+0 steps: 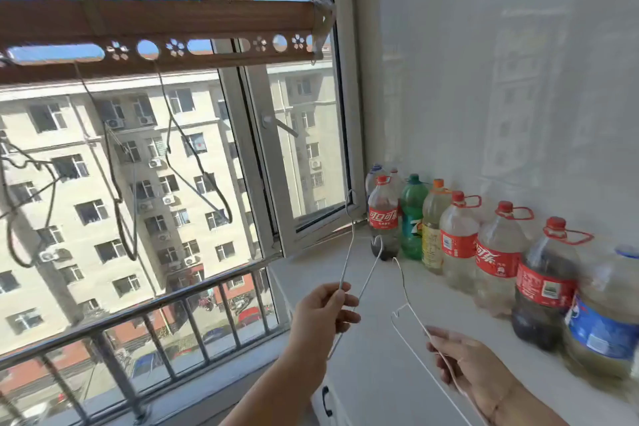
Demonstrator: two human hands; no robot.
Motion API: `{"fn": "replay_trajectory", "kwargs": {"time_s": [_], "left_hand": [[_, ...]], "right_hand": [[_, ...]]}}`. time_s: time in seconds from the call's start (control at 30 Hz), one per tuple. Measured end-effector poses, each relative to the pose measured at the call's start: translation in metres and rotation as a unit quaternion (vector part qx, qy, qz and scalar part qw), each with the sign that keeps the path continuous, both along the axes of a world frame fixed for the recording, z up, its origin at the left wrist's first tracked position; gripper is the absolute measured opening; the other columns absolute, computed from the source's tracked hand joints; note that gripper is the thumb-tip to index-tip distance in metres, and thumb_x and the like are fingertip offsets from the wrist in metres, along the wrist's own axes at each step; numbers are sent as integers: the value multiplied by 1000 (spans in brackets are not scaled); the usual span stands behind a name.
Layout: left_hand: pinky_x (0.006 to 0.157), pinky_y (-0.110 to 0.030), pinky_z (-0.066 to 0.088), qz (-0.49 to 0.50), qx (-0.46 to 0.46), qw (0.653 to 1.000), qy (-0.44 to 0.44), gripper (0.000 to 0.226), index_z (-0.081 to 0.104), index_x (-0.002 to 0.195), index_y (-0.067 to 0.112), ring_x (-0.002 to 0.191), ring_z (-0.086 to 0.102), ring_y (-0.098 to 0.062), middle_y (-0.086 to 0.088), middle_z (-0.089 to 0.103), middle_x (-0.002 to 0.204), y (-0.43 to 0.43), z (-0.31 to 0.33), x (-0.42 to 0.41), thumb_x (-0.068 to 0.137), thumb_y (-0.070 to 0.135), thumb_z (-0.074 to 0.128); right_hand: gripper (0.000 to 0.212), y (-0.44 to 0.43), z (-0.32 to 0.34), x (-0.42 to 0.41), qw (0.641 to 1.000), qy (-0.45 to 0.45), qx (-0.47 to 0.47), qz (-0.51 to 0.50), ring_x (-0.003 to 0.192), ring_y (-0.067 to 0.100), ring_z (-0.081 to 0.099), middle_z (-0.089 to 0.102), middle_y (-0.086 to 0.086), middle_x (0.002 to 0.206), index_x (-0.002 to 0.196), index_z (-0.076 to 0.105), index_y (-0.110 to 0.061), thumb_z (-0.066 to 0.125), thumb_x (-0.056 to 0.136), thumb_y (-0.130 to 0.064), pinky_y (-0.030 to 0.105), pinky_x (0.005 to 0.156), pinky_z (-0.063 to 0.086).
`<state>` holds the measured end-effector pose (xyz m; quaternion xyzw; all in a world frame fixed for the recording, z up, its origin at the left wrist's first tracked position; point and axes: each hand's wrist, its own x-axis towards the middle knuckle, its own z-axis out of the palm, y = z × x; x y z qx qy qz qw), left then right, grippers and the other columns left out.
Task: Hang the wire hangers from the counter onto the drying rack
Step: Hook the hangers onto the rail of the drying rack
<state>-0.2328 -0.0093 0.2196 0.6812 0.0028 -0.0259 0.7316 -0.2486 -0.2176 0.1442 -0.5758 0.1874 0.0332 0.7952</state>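
Person stands at the white counter (387, 373) w/ a white wire hanger in each hand, both lifted off the surface. L hand (325, 309) pinches one hanger (347, 252) low on its wire, fingers curled round it, hook end pointing up and far toward the window. R hand (466, 367), nearer and to the right, grips the second hanger (403, 282), wire running through its closed fingers and on down past the wrist. Can't tell if the two wires touch or cross betw. the hands.

Drying rack (103, 21) hangs overhead, up and left, w/ a row of round holes along its lower bar. Dark hangers (110, 169) already hang from it. No white hanger is on it yet, so hanging is prob. the next step.

Risks from here:
- Thin wires sit close together. If they're hooked on each other, raising one would likely drag the other.
- Holes are small and high up, so a hook that misses could slip out of a light pinch.
- Window sash (345, 114) on the right stands open, w/ only the railing (166, 301) outside. A dropped hanger could go out.
- Swinging wire could bump the dark hangers off, or clip the bottles (382, 218) lined up along the right wall.
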Motion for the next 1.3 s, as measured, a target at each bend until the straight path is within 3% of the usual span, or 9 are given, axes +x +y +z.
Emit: {"fn": "replay_trajectory", "kwargs": {"time_s": [0.37, 0.47, 0.8, 1.03, 1.3], "left_hand": [[50, -19, 47, 69, -85, 988, -107, 19, 61, 100, 2, 48, 61, -12, -6, 64, 69, 45, 115, -14, 97, 2, 42], [47, -17, 47, 77, -110, 984, -119, 19, 61, 98, 2, 46, 58, -11, -7, 64, 68, 38, 135, -2, 97, 0, 42], [49, -17, 40, 143, -142, 972, -123, 19, 62, 93, 13, 52, 48, -10, -3, 60, 65, 6, 133, 29, 96, 3, 45], [42, -12, 37, 137, -162, 968, -132, 20, 60, 100, 9, 40, 47, -4, -3, 58, 65, 4, 150, 42, 97, 3, 42], [40, -13, 37, 140, -166, 962, -162, 17, 60, 101, 11, 41, 49, -4, -3, 63, 70, 13, 177, 54, 97, 7, 44]], "right_hand": [[10, 62, 130, 16, 988, -124, -3, 93, 49, 14, 40, 51, 8, 65, 92, 62, 0, 53, 88, -4, 22, 44, 32], [9, 77, 165, 31, 979, -169, -3, 110, 48, 12, 40, 49, 8, 65, 90, 59, -2, 51, 90, -6, 19, 39, 33], [19, 92, 225, 66, 961, -250, -41, 112, 51, 10, 41, 49, 6, 66, 104, 60, 1, 46, 93, -4, 14, 38, 35], [25, 88, 250, 82, 956, -272, -48, 101, 43, 7, 45, 50, 9, 69, 112, 60, 4, 48, 91, 0, 14, 36, 37], [20, 97, 278, 103, 947, -294, -44, 122, 56, 11, 43, 54, 4, 70, 105, 65, -4, 50, 91, -5, 14, 43, 41]]}}
